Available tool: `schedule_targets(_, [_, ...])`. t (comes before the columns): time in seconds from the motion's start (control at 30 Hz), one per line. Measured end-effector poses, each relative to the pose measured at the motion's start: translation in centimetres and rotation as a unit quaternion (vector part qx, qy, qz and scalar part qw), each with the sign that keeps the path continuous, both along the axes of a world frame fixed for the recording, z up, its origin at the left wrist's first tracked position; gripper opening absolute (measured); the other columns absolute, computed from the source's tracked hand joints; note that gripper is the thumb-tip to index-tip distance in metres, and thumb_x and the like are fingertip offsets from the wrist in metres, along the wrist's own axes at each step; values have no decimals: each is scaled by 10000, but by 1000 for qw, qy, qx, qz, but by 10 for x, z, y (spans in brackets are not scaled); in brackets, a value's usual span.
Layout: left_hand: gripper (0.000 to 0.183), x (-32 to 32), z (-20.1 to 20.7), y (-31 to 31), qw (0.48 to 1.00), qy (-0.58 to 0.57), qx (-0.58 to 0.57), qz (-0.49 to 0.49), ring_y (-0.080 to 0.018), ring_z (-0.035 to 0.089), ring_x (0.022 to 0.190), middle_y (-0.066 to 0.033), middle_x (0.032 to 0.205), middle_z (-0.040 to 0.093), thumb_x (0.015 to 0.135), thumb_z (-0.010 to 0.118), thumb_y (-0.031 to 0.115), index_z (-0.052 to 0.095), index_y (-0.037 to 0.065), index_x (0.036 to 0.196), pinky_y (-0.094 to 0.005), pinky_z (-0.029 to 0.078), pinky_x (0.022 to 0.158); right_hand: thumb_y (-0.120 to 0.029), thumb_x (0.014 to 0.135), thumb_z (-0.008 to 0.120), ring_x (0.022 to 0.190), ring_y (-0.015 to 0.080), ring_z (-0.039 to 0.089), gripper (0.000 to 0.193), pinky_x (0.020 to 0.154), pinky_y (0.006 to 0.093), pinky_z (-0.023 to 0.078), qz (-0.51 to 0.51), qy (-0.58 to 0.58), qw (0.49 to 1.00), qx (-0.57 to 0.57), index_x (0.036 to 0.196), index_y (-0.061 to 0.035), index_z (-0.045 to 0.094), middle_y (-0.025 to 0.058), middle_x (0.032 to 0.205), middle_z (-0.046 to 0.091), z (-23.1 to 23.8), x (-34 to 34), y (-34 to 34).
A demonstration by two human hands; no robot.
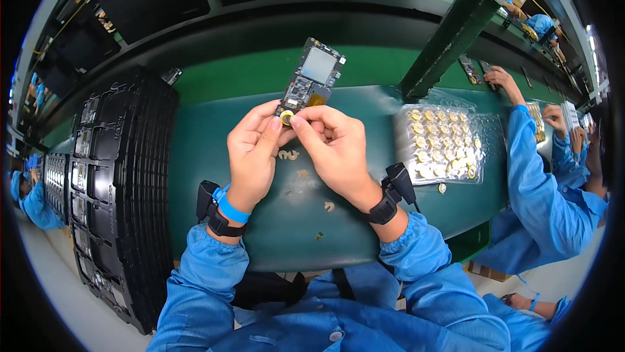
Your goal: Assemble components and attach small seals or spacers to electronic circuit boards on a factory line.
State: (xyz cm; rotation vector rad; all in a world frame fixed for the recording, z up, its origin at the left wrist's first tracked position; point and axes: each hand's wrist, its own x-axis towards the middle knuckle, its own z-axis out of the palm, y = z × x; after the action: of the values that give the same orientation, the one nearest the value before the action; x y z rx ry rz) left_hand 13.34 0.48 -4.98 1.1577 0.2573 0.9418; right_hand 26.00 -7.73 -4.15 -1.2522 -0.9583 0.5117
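Observation:
A narrow circuit board (301, 89) with a pale square panel is held up tilted over the bench. My left hand (254, 153) pinches its lower end, thumb in front. From the other side, my right hand (333, 150) closes on the same end, with fingers curled. Between my thumb tips sits a small round part with a yellow ring (286, 117), at the board's lower end; how it is fixed there is hidden. Below my hands, several pale, C-shaped scraps (288, 155) lie on the bench.
A clear tray (409, 176) of round yellow-ringed parts stands to the right, with one loose part (443, 188) beside it. Black trays (146, 157) are stacked high at left. A green post (449, 40) rises behind. A co-worker's arm (537, 157) reaches across at right.

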Motion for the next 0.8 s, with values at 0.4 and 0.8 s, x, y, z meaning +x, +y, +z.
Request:
schedule_targets(0.4, [322, 4, 2, -5, 996, 67, 44, 47, -232, 705, 1132, -196, 1273, 694, 1076, 549, 12, 540, -107, 1376, -366, 587, 1010, -93, 952, 742, 532, 51, 443, 113, 490, 270, 372, -14, -31, 999, 4, 963, 20, 735, -6, 584, 513, -1, 5, 2])
schedule_targets(0.8, [332, 6, 1, -13, 986, 92, 88, 107, -156, 716, 1015, -140, 1151, 733, 1077, 558, 18, 548, -113, 1382, -295, 587, 911, -75, 954, 720, 537, 93, 476, 129, 506, 299, 412, 4, -32, 999, 11, 903, 35, 676, 33, 623, 539, 12, 7, -7])
